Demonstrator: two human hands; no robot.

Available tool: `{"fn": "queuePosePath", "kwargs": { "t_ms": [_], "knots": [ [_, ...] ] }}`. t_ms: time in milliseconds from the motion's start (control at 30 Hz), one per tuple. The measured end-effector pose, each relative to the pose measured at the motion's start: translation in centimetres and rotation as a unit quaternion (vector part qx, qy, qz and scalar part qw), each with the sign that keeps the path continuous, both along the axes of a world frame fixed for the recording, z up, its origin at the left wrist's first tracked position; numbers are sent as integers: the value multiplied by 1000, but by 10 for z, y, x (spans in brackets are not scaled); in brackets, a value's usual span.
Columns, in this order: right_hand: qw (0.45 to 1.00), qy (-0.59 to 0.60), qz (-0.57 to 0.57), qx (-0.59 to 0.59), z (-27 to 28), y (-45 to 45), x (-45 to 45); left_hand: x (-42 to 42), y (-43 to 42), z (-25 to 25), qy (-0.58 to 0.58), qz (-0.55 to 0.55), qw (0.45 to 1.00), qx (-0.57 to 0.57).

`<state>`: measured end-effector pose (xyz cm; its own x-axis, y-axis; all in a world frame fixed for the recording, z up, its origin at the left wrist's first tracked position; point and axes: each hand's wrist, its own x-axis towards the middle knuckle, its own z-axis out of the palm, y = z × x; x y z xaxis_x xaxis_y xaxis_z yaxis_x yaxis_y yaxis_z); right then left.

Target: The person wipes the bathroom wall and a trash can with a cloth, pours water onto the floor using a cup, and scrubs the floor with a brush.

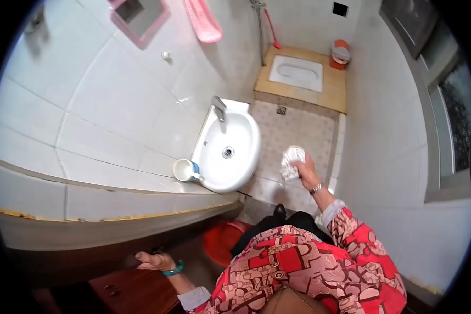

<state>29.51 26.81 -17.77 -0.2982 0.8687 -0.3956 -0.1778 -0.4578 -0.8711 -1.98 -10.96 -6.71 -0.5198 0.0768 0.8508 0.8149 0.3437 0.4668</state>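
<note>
My right hand (305,171) is closed around a crumpled white cloth (293,163), held up above the tiled floor to the right of the sink. A metal watch band is on that wrist. Low on the left, my left hand (156,261) is near a dark edge beside a reddish-brown cabinet (133,290), with a green bangle on the wrist. Whether its fingers touch or hold something dark there is hard to make out. Between the hands and the wall is the white sink (230,136) with its metal faucet (219,108).
A white and blue cup (185,170) stands on the ledge left of the sink. A red basin (222,244) is below, near my legs. Farther off are a squat toilet (296,73) on a raised step and an orange bin (340,55). Walls close in on both sides.
</note>
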Motion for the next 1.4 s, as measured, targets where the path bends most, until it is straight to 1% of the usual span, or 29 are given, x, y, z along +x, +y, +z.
{"fn": "queuePosePath", "kwargs": {
  "t_ms": [33, 67, 100, 133, 167, 200, 233, 267, 300, 333, 400, 433, 467, 533, 567, 600, 667, 700, 767, 867, 900, 1000, 1100, 1133, 1200, 1233, 1300, 1333, 1400],
  "knots": [
    [999, -11, 24, 44, 31, 11, -22, 4, 1, 7, 56, 5, 998, 7],
    [992, -73, 49, 86, 42, 26, -47, 12, 4, 0, 15, 15, 999, 40],
    [981, -34, 52, 185, 49, 40, -81, 17, 7, -7, -20, 26, 996, 85],
    [977, -53, 114, 172, 97, 40, -112, 18, 8, -15, -57, 37, 989, 130],
    [950, -95, 118, 274, 120, 43, -146, 15, -2, -28, -67, 28, 988, 138],
    [912, -8, 96, 399, 181, 31, -155, 15, -12, -15, -52, 15, 984, 171],
    [889, 3, 111, 444, 223, 17, -173, 15, -13, -14, -70, 26, 981, 177],
    [880, 40, 174, 440, 261, 0, -178, 11, -18, -17, -87, 31, 978, 188],
    [763, 78, 93, 635, 266, -2, -205, 16, -18, -10, -104, 41, 973, 203],
    [720, 71, 113, 681, 283, -15, -218, 52, 9, 27, -101, 50, 970, 214],
    [608, 90, 130, 778, 326, -43, -236, 86, 28, 63, -118, 121, 960, 222],
    [581, 51, 141, 800, 308, -40, -240, 72, 22, 34, -13, 180, 972, 148],
    [532, 36, 157, 831, 319, -41, -248, 69, 20, 22, -12, 194, 967, 166],
    [494, 29, 143, 857, 334, -25, -275, 71, 36, 33, 5, 125, 985, 119],
    [471, 20, 111, 875, 337, -13, -280, 71, 47, 30, -1, 122, 982, 142],
    [482, 37, 83, 871, 346, -6, -284, 73, 53, 32, -16, 171, 972, 158],
    [466, 37, 13, 884, 357, 14, -290, 68, 62, 28, 13, 274, 947, 169],
    [456, 56, 20, 888, 347, 23, -292, 66, 61, 17, 16, 292, 939, 180],
    [447, 32, 10, 894, 325, 50, -299, 56, 56, 10, 39, 286, 938, 193],
    [351, 23, -39, 935, 279, 75, -314, 51, 58, 13, 53, 279, 938, 199],
    [343, 23, -20, 939, 275, 74, -311, 65, 73, 24, 12, 194, 942, 274],
    [332, 26, 12, 943, 269, 68, -311, 59, 73, 24, 46, 175, 947, 266],
    [266, 66, 6, 962, 281, 73, -306, 60, 73, 26, 42, 219, 943, 248],
    [261, 81, 15, 962, 294, 75, -318, 64, 76, 27, 29, 254, 936, 243],
    [222, 117, 18, 968, 327, 76, -332, 67, 78, 28, 28, 255, 934, 248],
    [198, 124, -28, 972, 346, 74, -339, 69, 80, 29, 27, 252, 935, 249],
    [202, 179, -85, 959, 397, 66, -359, 64, 75, 26, 42, 264, 938, 223],
    [227, 220, -100, 943, 423, 59, -364, 64, 74, 26, 43, 270, 935, 225],
    [330, 218, -87, 915, 456, 40, -374, 65, 75, 27, 51, 245, 941, 227]
  ]
}}
